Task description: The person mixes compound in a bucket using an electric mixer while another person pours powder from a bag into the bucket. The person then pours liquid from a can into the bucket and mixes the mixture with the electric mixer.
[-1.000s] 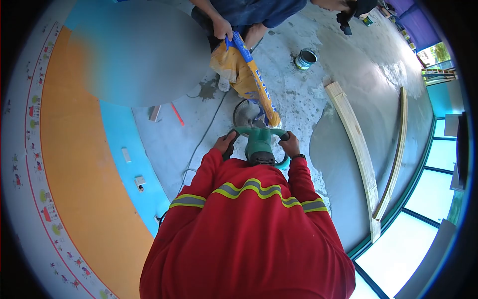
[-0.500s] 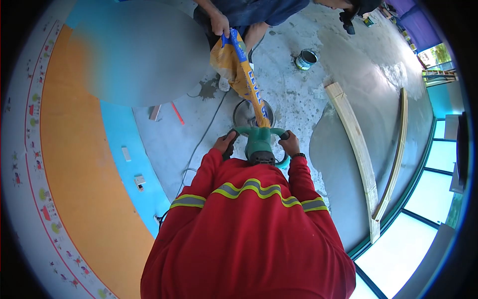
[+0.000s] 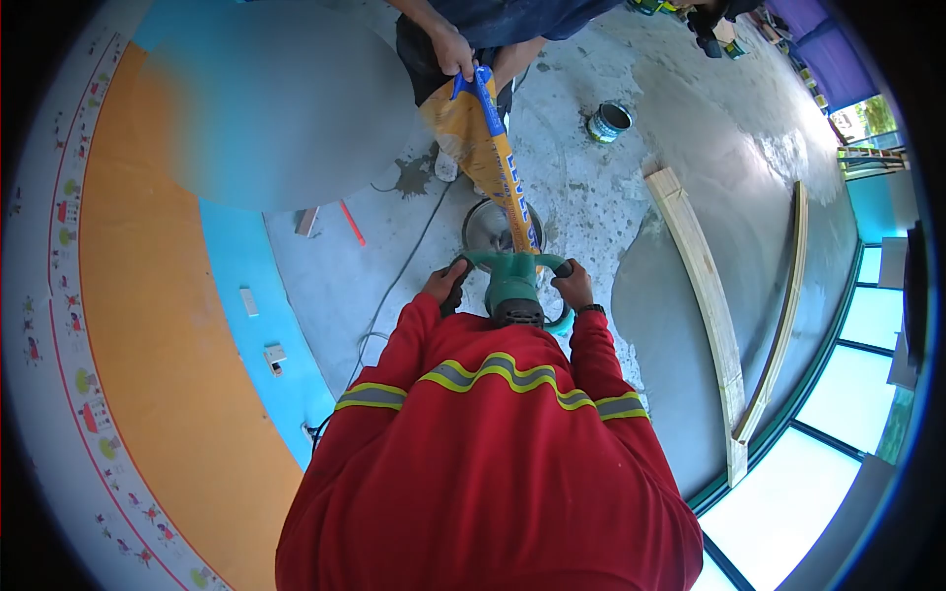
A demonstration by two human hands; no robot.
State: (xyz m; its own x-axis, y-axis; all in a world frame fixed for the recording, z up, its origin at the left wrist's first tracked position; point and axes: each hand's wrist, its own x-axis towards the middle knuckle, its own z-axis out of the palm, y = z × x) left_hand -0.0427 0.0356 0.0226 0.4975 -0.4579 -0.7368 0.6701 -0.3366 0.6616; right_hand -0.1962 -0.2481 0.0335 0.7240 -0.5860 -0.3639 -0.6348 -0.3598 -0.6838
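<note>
My left hand (image 3: pixel 445 284) is wrapped round the left handle of a green mixing drill (image 3: pixel 512 281). On the opposite handle, my right hand (image 3: pixel 574 286) is closed in the same way. Beyond the drill stands a round bucket (image 3: pixel 483 229), partly covered by the drill and by a yellow and blue bag (image 3: pixel 498 163). A co-worker's hand (image 3: pixel 453 51) grips the top of the bag, whose lower end hangs over the bucket. The drill's lower end and the bucket's contents are hidden from me.
Two long wooden boards (image 3: pixel 698 286) lie on the wet grey floor to the right. A small open tin (image 3: pixel 609 121) stands ahead. A power cord (image 3: pixel 409 261) crosses the floor at left, near a red strip (image 3: pixel 353 224). Windows (image 3: pixel 788 492) line the right side.
The co-worker's hand and the top of the bag have shifted slightly right and nearer to me. The bag looks more slumped over the bucket. My hands stay on the drill handles.
</note>
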